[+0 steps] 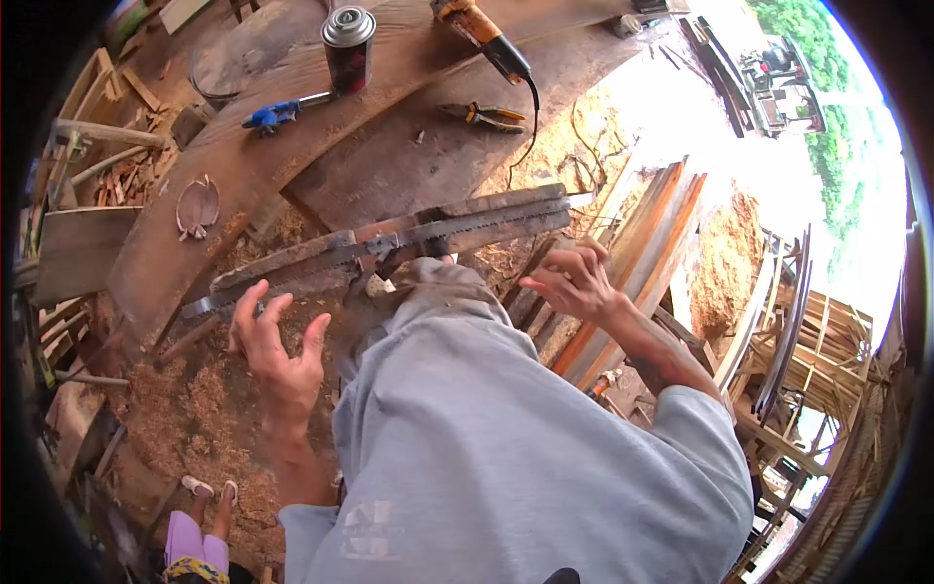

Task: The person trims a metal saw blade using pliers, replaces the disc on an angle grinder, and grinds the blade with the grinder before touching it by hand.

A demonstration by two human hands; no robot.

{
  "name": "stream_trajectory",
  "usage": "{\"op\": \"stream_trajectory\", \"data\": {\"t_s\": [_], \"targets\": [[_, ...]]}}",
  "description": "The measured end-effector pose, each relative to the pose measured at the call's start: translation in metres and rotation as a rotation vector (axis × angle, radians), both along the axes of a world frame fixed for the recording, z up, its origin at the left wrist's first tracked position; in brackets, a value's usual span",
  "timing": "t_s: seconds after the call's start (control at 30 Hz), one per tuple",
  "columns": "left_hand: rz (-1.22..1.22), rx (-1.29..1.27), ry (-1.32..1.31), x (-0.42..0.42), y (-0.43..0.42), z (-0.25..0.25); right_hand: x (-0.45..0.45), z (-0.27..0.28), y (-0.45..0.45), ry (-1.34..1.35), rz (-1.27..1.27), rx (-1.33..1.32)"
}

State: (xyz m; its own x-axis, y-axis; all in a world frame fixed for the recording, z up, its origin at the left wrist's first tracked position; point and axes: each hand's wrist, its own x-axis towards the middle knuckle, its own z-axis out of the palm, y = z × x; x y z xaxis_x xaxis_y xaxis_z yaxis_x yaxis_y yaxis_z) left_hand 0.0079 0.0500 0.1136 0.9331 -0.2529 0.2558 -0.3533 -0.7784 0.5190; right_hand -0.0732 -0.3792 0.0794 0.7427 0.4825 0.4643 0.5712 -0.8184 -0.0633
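Note:
A long toothed saw blade (486,223) lies between wooden strips (292,258) that cross in front of my lap. My left hand (279,355) is open near the blade's left end, thumb and fingers apart, holding nothing I can see. Beyond the strips' right end, my right hand (576,282) is raised with its fingers curled in. Whatever those fingers may hold is hidden. Around the middle of the strips sits a dark metal piece (381,248), partly hidden by my clothing.
On the brown boards (389,180) are a can (348,54), a blue-handled torch (277,115), pliers (484,117) and an orange corded power tool (482,37). Planks (632,273) and sawdust (725,263) lie to the right. Another person (199,535) is at lower left.

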Motion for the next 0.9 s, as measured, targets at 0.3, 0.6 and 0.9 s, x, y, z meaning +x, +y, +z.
{"op": "stream_trajectory", "data": {"t_s": [0.3, 0.6, 0.9], "targets": [[0.099, -0.028, -0.022, 0.034, 0.01, -0.001, -0.149, -0.065, 0.052, 1.611, -1.09, 0.85], [0.107, -0.066, 0.057, 0.023, 0.014, -0.003, -0.113, 0.091, 0.065, 1.779, -0.204, 0.154], [0.157, -0.028, 0.028, -0.045, 0.002, 0.056, -0.097, 0.003, 0.021, 2.63, 0.453, 1.708]]}}
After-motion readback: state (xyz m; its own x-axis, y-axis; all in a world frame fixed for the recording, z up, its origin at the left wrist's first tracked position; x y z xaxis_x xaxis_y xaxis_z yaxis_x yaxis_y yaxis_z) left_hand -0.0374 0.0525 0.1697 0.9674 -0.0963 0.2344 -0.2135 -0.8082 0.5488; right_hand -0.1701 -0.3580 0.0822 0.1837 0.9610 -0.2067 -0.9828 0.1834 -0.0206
